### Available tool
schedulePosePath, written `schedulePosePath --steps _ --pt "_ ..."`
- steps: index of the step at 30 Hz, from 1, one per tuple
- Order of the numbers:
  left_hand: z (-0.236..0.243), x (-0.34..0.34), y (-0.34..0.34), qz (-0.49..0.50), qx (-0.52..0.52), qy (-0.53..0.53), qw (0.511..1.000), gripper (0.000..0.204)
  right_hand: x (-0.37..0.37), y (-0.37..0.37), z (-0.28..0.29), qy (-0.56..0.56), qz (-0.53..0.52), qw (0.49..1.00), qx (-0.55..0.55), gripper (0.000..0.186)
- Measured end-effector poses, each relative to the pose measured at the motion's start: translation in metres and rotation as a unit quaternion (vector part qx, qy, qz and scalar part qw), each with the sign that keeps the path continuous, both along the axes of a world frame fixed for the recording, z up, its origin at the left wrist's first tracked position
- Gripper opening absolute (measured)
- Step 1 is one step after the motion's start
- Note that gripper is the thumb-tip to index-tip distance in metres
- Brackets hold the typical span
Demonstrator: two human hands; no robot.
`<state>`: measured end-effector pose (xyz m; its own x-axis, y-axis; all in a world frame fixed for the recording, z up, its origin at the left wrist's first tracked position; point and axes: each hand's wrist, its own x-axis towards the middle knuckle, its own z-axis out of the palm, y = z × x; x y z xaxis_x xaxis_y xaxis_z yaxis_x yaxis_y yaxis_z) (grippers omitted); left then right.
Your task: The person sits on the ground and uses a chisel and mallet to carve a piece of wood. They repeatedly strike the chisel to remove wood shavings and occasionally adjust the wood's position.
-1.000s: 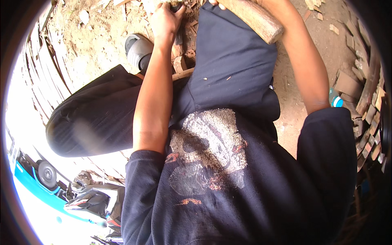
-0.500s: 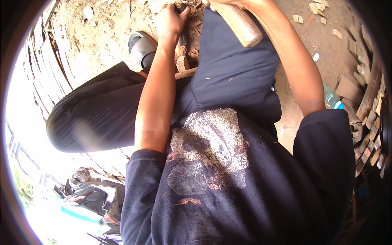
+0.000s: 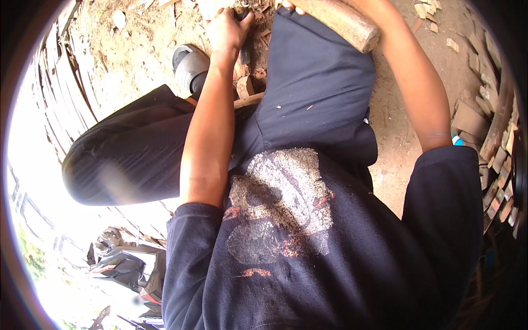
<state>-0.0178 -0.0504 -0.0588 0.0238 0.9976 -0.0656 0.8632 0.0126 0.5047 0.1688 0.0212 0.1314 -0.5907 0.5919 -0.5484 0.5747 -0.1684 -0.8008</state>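
My left hand (image 3: 226, 32) is closed round a dark object (image 3: 241, 15) near the top edge, its fingers curled around it. The object's kind is not clear; a dark strip shows below the fist. My right hand (image 3: 366, 6) is partly cut off by the top edge. Its fingertips wrap the far side of a thick, rounded wooden handle (image 3: 352, 28), which slants down to the right above my right thigh (image 3: 322, 71). Whatever the handle's other end joins lies out of view.
Wood chips and offcuts (image 3: 245, 87) lie between my legs. A dark sandal (image 3: 190, 63) is on my foot at left. Stacked wood pieces (image 3: 498, 159) line the right side, near small blocks (image 3: 426, 10). A motorcycle (image 3: 126, 267) stands at lower left.
The wooden handle has swung right and slightly up with my right hand, and my right forearm has shifted outward, hiding most of a bottle. My left hand stays nearly in place.
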Motion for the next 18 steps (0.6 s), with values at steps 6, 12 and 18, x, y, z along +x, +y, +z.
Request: schedulePosePath --steps 6,12,18 --pt "0.010 0.006 0.004 0.009 -0.002 -0.040 0.999 0.033 -0.007 -0.012 -0.030 0.026 -0.123 0.992 0.023 0.013" --pt "0.017 0.001 -0.001 0.033 -0.029 -0.067 0.997 0.034 -0.003 0.001 -0.014 0.016 -0.032 0.999 -0.008 0.013" --pt "0.015 0.001 0.004 0.030 -0.077 -0.021 0.996 0.037 -0.011 -0.003 -0.035 -0.009 -0.044 0.999 0.002 0.013"
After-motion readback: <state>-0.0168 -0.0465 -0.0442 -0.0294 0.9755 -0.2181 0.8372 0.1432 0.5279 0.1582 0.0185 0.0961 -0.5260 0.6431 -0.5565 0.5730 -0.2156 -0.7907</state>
